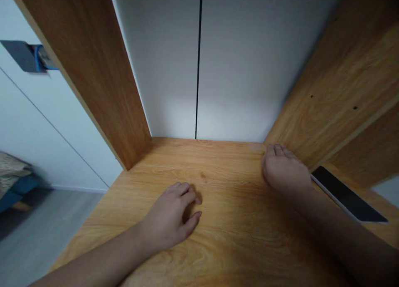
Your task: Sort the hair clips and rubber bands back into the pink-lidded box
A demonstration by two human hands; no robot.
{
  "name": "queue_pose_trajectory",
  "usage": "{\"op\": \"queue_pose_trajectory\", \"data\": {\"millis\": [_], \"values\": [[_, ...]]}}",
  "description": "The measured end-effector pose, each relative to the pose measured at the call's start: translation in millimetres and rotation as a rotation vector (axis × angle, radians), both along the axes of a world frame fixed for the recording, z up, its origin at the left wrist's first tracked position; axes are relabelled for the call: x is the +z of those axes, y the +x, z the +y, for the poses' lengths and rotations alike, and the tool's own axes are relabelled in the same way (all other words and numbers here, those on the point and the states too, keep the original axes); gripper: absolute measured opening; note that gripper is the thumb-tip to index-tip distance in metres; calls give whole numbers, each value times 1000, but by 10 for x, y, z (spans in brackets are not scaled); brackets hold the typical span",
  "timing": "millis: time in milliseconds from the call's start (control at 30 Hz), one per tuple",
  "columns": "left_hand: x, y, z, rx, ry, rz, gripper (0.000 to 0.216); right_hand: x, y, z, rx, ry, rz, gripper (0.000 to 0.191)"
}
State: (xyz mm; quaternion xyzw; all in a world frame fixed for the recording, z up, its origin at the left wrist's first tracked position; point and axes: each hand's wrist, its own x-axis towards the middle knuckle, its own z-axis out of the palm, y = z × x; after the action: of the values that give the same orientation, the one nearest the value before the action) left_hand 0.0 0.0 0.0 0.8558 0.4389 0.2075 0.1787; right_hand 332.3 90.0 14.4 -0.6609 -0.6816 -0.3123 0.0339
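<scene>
My left hand rests on the wooden desktop, its fingers loosely bent and its thumb apart. Nothing shows between them, so it is open. Farther right, my right hand reaches into the back corner, against the foot of the wooden side panel. Its fingers are pressed together and point away, with the back of the hand toward me. A faint pale patch shows on the wood just left of those fingertips; I cannot make out what it is. Whatever lies under the palm is hidden.
A dark-screened tablet or phone lies beside my right forearm. White back panels with a dark seam stand behind the desktop. An upright wooden board rises at left. Beyond it are a wall-mounted grey-blue item and grey floor.
</scene>
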Motion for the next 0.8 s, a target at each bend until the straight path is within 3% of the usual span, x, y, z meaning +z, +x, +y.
{"op": "queue_pose_trajectory", "data": {"millis": [233, 500, 667, 800], "values": [[15, 11, 9, -3, -9, 6, 16, 66, -199, -45, 197, -22, 142, 41], [-8, 7, 12, 9, -5, -14, 19, 93, -364, -226, 801, -114, 420, 33], [-71, 11, 3, 53, 11, -93, 55, 126, -556, -485, 1152, -195, 418, 27], [-136, 10, -3, 20, 13, -238, 80, 150, -745, -617, 1414, -42, 375, 24]]}}
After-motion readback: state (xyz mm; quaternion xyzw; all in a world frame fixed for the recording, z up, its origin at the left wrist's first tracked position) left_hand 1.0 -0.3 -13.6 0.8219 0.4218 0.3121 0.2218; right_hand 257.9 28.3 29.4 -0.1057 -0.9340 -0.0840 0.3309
